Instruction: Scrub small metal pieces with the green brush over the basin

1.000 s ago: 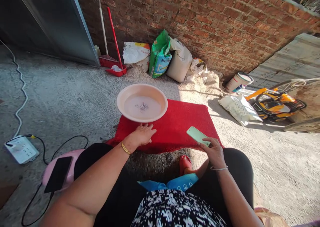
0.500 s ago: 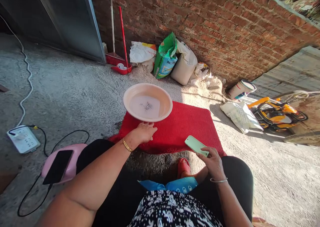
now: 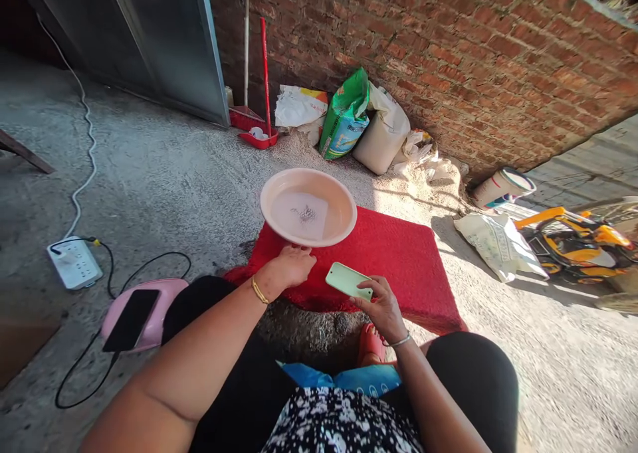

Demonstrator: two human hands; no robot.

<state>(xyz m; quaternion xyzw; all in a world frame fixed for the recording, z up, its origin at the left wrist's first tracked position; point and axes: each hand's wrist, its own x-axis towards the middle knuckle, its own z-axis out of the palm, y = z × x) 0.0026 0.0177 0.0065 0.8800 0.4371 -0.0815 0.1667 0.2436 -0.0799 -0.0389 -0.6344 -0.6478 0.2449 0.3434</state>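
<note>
My right hand [image 3: 381, 307] grips one end of a pale green, flat oblong case [image 3: 349, 281] with rounded ends and a small hole near its far end. The case is held above a red cloth [image 3: 391, 254] spread over a low surface. Palm down, my left hand [image 3: 294, 267] lies at the cloth just in front of a peach-coloured basin [image 3: 343, 222], fingers stretched out and nothing visible in them. A cluster of small dark pieces sits in the middle of the basin, too small to name.
On the left, a pink stool [image 3: 167, 300] bears a black phone [image 3: 132, 319] on a cable, beside a white power strip [image 3: 74, 264]. Along the brick wall stand a red dustpan [image 3: 259, 141], a green sack [image 3: 343, 117] and a white sack [image 3: 383, 137]. An orange toy motorbike [image 3: 578, 240] is at right.
My right hand has carried the green case leftward, closer to my left hand and the basin. My left hand stays by the basin's front. The whole view has shifted slightly.
</note>
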